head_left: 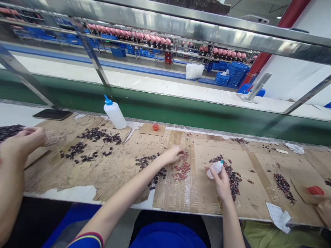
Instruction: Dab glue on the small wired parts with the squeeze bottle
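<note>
My right hand (221, 179) is closed around a small white squeeze bottle (215, 170) with a blue tip, held tilted above the cardboard. Just right of it lies a heap of dark and red small parts (234, 181). My left hand (176, 155) hovers at the top of a pile of small red parts (182, 171), its fingers drawn together. What those fingertips hold, if anything, is too small to make out. Left of the red pile, partly behind my left forearm, are small black pieces (159, 174).
A large white bottle with blue cap (116, 115) stands at the back left near a phone (53, 114). A red cap (155, 127) sits on a cardboard piece. Other people's hands (32, 137) work at both sides. A metal rail (165, 17) crosses above.
</note>
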Available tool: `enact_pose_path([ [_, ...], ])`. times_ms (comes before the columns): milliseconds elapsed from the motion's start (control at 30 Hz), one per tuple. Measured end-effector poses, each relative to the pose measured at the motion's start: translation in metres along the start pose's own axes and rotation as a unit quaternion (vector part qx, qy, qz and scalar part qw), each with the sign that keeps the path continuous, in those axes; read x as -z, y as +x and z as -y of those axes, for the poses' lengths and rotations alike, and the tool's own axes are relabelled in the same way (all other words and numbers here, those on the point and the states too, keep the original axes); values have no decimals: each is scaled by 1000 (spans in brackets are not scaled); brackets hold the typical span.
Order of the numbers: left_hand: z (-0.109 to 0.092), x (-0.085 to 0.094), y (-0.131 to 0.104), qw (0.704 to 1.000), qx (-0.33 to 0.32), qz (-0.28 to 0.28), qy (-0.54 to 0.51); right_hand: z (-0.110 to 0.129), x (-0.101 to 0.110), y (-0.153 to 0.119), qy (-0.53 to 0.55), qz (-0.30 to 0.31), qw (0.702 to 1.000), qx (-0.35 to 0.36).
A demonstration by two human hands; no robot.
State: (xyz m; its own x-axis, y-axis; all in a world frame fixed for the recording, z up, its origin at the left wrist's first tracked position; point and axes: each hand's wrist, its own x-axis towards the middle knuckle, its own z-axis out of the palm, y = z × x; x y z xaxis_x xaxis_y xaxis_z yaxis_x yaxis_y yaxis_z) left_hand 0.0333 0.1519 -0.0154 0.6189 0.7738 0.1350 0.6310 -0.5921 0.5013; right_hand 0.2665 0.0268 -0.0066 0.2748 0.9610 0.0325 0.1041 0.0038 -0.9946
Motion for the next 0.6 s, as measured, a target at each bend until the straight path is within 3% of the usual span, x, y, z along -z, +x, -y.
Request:
enact_pose_path([
  [200,-39,-15,-29,998,0,-46,30,0,-23,-16,86,11,996,-35],
  [433,-70,-66,-69,992,6,-7,127,0,-36,-44,188,4,977,-96],
  [500,-75,-68,-76,991,7,-15,132,-1,-35,-46,221,-11,971,-90],
  [600,-71,-50,-79,993,17,-25,118,-7,-28,-43,291,-27,953,-80],
])
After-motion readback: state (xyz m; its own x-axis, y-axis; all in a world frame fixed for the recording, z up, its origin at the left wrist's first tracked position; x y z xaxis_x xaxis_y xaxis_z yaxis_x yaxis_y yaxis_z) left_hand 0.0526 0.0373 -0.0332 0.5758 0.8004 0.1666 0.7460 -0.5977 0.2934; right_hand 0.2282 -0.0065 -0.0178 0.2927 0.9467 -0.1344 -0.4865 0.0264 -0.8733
